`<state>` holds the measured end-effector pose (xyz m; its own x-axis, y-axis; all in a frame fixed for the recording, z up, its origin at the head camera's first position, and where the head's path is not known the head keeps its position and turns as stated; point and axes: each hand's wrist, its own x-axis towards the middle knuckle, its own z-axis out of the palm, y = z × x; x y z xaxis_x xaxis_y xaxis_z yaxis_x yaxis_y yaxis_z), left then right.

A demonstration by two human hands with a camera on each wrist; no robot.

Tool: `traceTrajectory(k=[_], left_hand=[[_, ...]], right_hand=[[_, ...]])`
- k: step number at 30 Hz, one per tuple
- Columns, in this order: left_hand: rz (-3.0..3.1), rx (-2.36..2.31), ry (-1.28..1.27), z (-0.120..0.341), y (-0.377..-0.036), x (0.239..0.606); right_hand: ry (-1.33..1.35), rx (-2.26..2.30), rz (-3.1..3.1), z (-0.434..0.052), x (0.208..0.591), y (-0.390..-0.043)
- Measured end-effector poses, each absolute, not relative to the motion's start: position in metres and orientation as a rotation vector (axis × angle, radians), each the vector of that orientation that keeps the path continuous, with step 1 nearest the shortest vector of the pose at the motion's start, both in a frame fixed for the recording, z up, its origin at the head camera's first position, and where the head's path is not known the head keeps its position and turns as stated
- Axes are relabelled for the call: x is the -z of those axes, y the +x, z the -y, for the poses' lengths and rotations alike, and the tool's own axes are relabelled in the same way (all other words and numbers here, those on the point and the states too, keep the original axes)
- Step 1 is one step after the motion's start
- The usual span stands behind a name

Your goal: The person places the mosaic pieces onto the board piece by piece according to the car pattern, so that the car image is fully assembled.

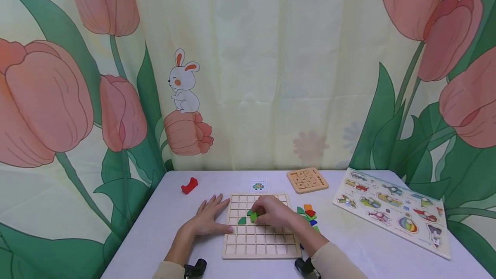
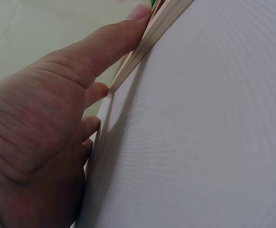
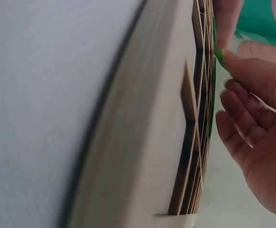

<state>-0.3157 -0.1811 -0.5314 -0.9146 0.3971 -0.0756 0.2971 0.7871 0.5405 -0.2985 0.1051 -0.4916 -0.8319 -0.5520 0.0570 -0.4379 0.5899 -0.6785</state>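
Right hand (image 1: pixel 274 212) pinches a light-green piece (image 1: pixel 253 217) at the grid board (image 1: pixel 261 251), lower centre of head view, just right of a dark-green piece (image 1: pixel 242 221), long axis unclear; left hand (image 1: pixel 208 220) farther off, fingers extended, at board's left edge.

The left sleeve (image 1: pixel 168 271) and right sleeve (image 1: pixel 336 261) are plain, pale beige cloth; beside each sits a small black camera (image 1: pixel 199 267) with a smooth, rounded end.

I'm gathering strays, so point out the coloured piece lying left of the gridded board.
The red piece, beyond the left hand. The other coloured pieces are on the gridded board, in the right hand or along the board's right side.
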Motion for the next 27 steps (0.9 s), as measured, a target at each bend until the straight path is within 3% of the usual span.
traceTrajectory(k=[27], left_hand=[[-2.793,-0.818,0.548,0.181,-0.313,0.53]], right_hand=[[-0.741,0.933,-2.676,-0.092,0.497,-0.3]])
